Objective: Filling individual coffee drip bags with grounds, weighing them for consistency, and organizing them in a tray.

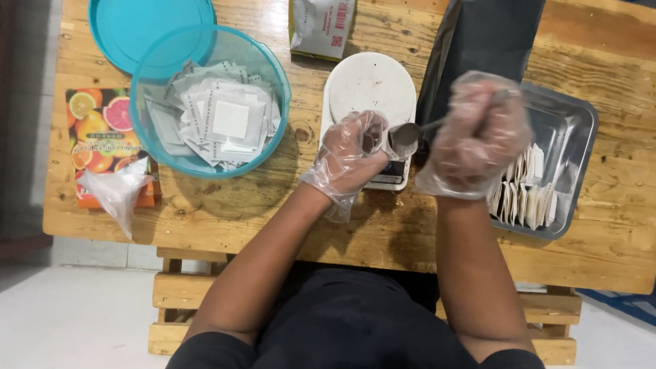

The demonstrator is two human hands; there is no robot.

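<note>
Centrally, right hand [482, 137] grips spoon [408, 133]; table edge [205, 236] near.

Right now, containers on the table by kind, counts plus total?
Teal plastic tub holding empty sachets: 1
Teal lid, lying apart behind the tub: 1
Metal tray with upright sachets: 1
Dark standing pouch: 1
Fruit-print box: 1
Total: 5
Left hand pinches a small sachet over the white scale; right hand holds a spoon.

Fruit-printed orange box [102, 137] far left; white pouch [322, 26], black bag [478, 48] at table's back.
</note>
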